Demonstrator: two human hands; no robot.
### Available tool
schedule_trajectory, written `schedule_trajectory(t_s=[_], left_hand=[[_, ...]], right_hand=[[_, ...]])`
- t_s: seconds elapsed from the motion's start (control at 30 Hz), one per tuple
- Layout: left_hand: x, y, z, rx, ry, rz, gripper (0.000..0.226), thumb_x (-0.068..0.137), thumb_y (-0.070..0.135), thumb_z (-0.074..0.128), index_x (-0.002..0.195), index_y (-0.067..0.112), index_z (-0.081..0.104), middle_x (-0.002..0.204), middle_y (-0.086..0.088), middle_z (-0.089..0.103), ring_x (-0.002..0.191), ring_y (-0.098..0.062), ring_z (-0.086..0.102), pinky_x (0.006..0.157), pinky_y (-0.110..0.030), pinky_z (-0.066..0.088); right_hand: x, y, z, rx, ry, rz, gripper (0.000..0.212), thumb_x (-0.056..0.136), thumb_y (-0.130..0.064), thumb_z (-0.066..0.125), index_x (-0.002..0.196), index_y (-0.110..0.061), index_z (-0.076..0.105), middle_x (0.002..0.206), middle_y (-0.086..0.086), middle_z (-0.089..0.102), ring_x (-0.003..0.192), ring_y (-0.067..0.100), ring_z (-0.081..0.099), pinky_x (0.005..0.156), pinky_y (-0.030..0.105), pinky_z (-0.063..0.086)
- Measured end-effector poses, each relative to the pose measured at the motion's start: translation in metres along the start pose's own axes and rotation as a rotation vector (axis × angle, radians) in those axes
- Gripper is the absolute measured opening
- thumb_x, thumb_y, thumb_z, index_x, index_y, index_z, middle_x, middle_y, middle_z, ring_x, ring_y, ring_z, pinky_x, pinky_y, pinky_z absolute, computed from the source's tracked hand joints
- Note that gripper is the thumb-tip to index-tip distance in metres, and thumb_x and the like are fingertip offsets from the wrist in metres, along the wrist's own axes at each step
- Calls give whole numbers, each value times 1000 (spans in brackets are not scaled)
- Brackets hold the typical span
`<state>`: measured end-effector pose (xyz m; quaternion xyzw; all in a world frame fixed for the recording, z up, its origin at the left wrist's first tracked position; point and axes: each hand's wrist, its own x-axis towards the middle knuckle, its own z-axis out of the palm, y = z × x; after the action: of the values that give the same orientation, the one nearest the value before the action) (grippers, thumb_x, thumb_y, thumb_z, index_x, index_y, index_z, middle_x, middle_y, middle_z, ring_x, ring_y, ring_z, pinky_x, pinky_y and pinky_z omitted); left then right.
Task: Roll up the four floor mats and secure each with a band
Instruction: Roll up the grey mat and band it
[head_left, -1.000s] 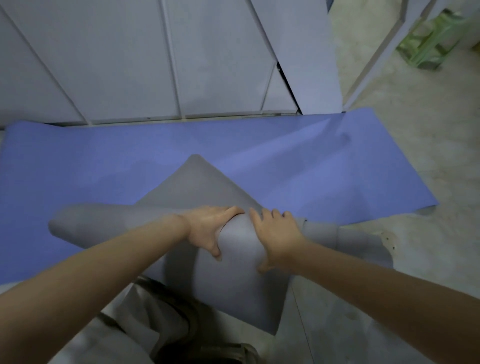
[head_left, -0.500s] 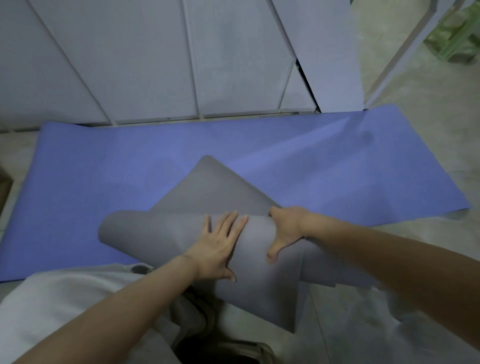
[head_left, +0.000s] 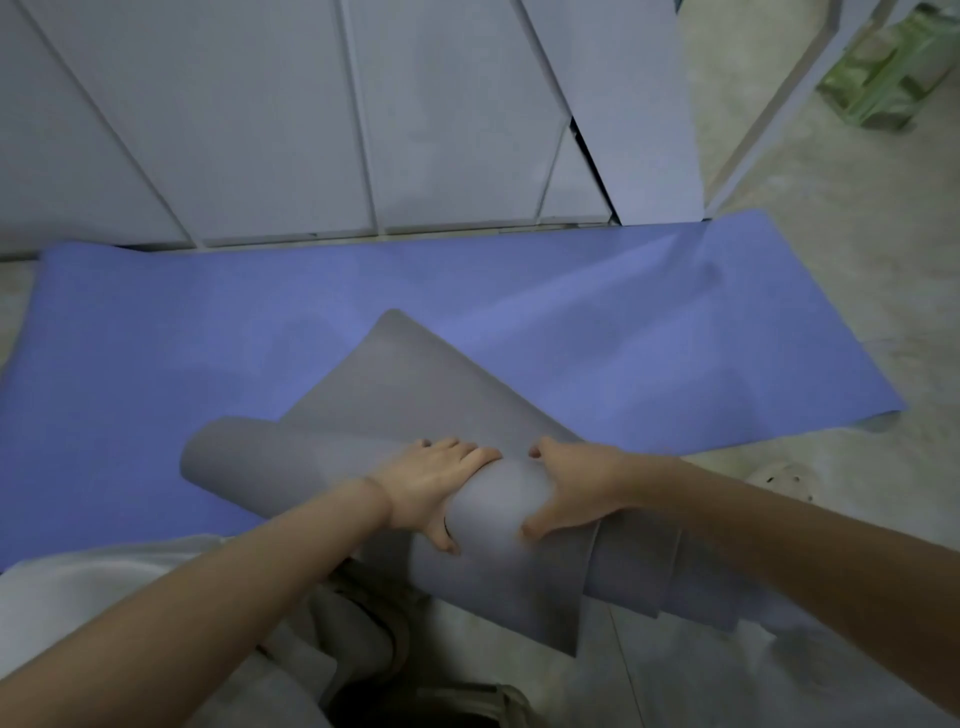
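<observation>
Left grip (head_left: 436, 486) and right grip (head_left: 576, 486) are both clamped round the loosely rolled grey mat (head_left: 496, 501) at lower centre, partly over the blue mat (head_left: 208, 343). Risk: the roll sits skewed, so uneven pressure would likely telescope or unroll it.

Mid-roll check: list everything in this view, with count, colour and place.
grey mat: 1, grey, partly rolled, lying over the blue mat's near edge
blue mat: 1, blue, flat on the floor in front of the panels
panels: several, pale grey, at the back
green object: 1, green, top right, too blurred to identify
floor: pale, right side
clothing: light grey, bottom left
left hand: 1, gripping the grey mat's roll
right hand: 1, gripping the roll beside the left hand
</observation>
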<state>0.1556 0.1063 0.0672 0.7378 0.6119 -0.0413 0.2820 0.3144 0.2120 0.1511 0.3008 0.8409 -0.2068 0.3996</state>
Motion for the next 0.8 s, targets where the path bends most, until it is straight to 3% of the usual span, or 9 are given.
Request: schedule_trajectory(t_s=[0.1,0.2,0.33,0.47,0.63,0.8], left_hand=[[13,-2,-8,-69,-57,9,103,60,46,84,142,21,27,137,-2,44,123,-23,43,99,-35,36],[24,-3,-10,-86,-88,13,105,57,43,87,141,20,28,135,-4,46,122,-24,45,99,-31,36],[27,-4,-4,-124,-86,-12,104,60,41,86,142,16,27,138,-6,43,125,-26,43,102,-32,35],[25,0,4,-118,-79,-36,103,65,41,82,146,21,21,145,-3,36,131,-23,36,108,-39,30],[13,10,26,-91,55,-105,104,71,44,75,150,22,12,150,-4,23,139,-21,21,112,-40,19],[1,27,52,108,67,-166,128,72,53,72,144,15,-27,158,-11,-6,146,-27,-6,112,-59,1]], right_hand=[[-11,-11,29,-359,227,-96,111,71,-53,73,148,-6,8,140,16,35,124,33,43,101,43,32],[-9,-21,50,-467,284,-36,122,72,-48,74,149,-4,-10,146,27,20,131,45,29,108,57,19],[5,-20,49,-410,390,-4,127,54,-52,83,149,-2,16,110,25,51,93,35,54,81,43,41],[16,-17,57,-417,310,-7,112,74,-39,75,149,-5,0,126,20,40,111,32,47,92,41,33],[26,-5,44,-266,98,27,114,72,-48,75,149,-8,1,140,16,34,125,34,42,105,50,29],[33,1,33,-190,15,33,116,64,-56,76,147,-9,10,140,12,38,127,31,42,103,43,38]])
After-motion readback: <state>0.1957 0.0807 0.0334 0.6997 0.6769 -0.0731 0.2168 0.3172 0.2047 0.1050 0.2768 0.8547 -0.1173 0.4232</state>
